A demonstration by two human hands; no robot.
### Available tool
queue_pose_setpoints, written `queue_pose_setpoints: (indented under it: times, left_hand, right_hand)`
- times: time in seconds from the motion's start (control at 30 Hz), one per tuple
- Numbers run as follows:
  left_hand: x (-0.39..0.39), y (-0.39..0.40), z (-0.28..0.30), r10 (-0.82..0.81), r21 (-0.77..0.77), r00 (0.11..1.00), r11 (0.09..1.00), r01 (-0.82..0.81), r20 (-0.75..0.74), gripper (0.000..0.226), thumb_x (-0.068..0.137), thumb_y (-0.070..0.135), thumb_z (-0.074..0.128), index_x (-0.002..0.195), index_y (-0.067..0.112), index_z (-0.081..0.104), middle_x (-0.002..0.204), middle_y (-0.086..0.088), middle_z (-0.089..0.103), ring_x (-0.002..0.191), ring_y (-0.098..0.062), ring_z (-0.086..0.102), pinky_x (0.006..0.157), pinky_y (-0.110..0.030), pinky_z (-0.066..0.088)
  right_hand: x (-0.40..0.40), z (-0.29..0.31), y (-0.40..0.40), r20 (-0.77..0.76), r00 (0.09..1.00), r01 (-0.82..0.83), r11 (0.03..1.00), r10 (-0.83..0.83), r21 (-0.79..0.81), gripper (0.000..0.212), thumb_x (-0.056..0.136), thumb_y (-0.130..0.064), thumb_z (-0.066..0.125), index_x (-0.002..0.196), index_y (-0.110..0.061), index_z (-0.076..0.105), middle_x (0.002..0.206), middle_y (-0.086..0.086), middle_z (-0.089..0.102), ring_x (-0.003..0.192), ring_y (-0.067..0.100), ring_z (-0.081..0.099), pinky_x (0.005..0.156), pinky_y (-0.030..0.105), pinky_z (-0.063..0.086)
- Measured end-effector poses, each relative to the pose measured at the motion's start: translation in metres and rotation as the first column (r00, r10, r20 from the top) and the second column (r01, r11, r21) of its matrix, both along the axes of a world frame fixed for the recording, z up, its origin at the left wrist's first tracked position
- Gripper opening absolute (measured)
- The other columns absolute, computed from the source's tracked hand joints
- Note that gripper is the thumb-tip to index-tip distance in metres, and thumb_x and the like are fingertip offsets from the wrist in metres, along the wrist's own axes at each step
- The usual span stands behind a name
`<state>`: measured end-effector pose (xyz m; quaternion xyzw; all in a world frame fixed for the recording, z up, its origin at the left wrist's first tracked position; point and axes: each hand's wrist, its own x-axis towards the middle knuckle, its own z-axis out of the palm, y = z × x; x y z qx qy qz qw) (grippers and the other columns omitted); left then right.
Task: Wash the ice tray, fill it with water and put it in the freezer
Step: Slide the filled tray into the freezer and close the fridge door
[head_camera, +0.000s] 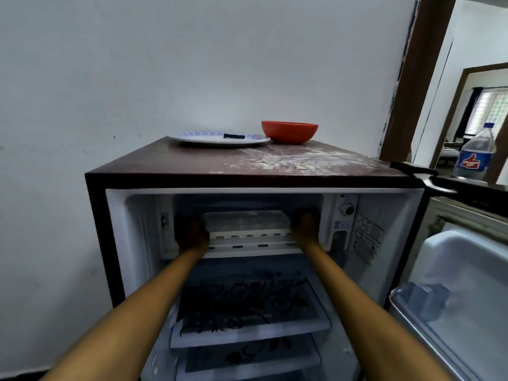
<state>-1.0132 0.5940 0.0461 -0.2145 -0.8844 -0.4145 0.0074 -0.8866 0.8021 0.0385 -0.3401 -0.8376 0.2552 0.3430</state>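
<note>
Hands hold the ice tray (246,222) by its two short ends: left hand (192,233) curls round the left end, right hand (305,225) round the right. Its long axis runs left to right, level, inside the freezer compartment (248,200) mouth, with both hands equally near and the far wall ahead.

Plain pale blue-white painted wall (165,64) from 9 to 12 o'clock; dark brown wooden door frame (412,78) at 2 o'clock; bright latticed window (492,111) beyond (adjoining room) at 3 o'clock.
</note>
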Motion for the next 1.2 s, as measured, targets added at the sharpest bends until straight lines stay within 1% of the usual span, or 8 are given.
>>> queue_pose_setpoints:
  times: [0.1,0.2,0.37,0.53,0.67,0.83,1.03,1.2]
  left_hand:
    - [0.036,-0.016,-0.02,-0.087,0.079,0.976,0.991,0.105,-0.199,0.061,0.094,-0.011,0.037,0.151,0.008,0.023,0.147,-0.014,0.038,0.127,-0.029,0.045,0.11,-0.038,0.04]
    - [0.083,-0.036,-0.037,-0.13,-0.028,0.935,0.991,0.128,-0.33,0.072,0.086,-0.017,0.043,0.15,0.008,0.024,0.145,-0.019,0.042,0.128,-0.032,0.047,0.108,-0.042,0.041]
    - [0.149,-0.065,-0.049,-0.153,-0.187,0.932,0.978,0.095,-0.328,0.076,0.07,-0.018,0.06,0.141,0.002,0.042,0.128,-0.02,0.06,0.111,-0.036,0.061,0.091,-0.048,0.051]
    - [0.204,-0.096,-0.044,-0.254,-0.285,0.917,0.944,0.166,-0.309,0.082,0.052,-0.011,0.079,0.13,0.0,0.055,0.112,-0.014,0.069,0.094,-0.029,0.07,0.075,-0.04,0.059]
    - [0.247,-0.122,-0.045,-0.328,-0.312,0.891,0.922,0.23,-0.315,0.079,0.054,-0.005,0.08,0.129,0.004,0.056,0.112,-0.009,0.069,0.096,-0.024,0.071,0.077,-0.036,0.059]
    - [0.312,-0.164,-0.046,-0.457,-0.316,0.862,0.869,0.38,-0.219,0.061,0.092,0.003,0.049,0.149,0.009,0.028,0.148,-0.009,0.041,0.134,-0.027,0.044,0.108,-0.041,0.041]
    - [0.378,-0.2,-0.039,-0.6,-0.32,0.735,0.797,0.512,-0.317,0.051,0.08,0.003,0.047,0.13,0.002,0.057,0.12,-0.013,0.066,0.104,-0.027,0.068,0.083,-0.038,0.056]
    - [0.448,-0.218,-0.024,-0.718,-0.266,0.611,0.694,0.669,-0.335,0.061,0.072,0.001,0.072,0.131,0.003,0.054,0.122,-0.012,0.065,0.106,-0.028,0.067,0.081,-0.037,0.056]
  right_hand:
    - [0.029,-0.02,-0.039,-0.059,0.998,-0.026,0.996,0.031,0.086,0.032,0.09,0.006,0.042,0.118,0.003,0.057,0.114,0.02,0.057,0.101,0.033,0.054,0.081,0.029,0.041]
    - [0.052,-0.041,-0.075,-0.138,0.99,-0.012,0.987,0.034,0.16,0.032,0.082,0.011,0.046,0.111,0.008,0.061,0.108,0.024,0.061,0.1,0.039,0.057,0.084,0.039,0.049]
    - [0.103,-0.047,-0.123,-0.069,0.996,-0.043,0.963,0.064,0.267,0.036,0.089,-0.015,0.038,0.109,0.003,0.062,0.106,0.02,0.063,0.1,0.02,0.043,0.079,0.039,0.054]
    - [0.16,-0.044,-0.161,0.03,0.999,-0.043,0.964,0.037,0.262,0.04,0.088,-0.023,0.038,0.11,-0.001,0.064,0.108,0.016,0.064,0.1,0.031,0.062,0.076,0.043,0.057]
    - [0.214,-0.044,-0.199,0.038,0.998,-0.05,0.979,0.043,0.197,0.044,0.091,-0.028,0.038,0.117,-0.002,0.06,0.115,0.016,0.062,0.105,0.032,0.06,0.087,0.043,0.052]
    - [0.279,-0.033,-0.25,0.054,0.994,0.081,0.967,-0.096,0.242,0.037,0.089,-0.026,0.042,0.111,-0.004,0.062,0.106,0.014,0.065,0.098,0.026,0.06,0.08,0.037,0.056]
    - [0.362,-0.02,-0.323,0.063,0.969,0.225,0.958,-0.239,0.181,0.042,0.089,-0.027,0.039,0.113,-0.002,0.062,0.111,0.016,0.064,0.1,0.033,0.062,0.087,0.038,0.049]
    - [0.442,-0.025,-0.372,0.11,0.926,0.344,0.928,-0.36,0.14,0.047,0.092,-0.034,0.03,0.12,-0.007,0.057,0.117,0.011,0.06,0.107,0.03,0.056,0.09,0.041,0.048]
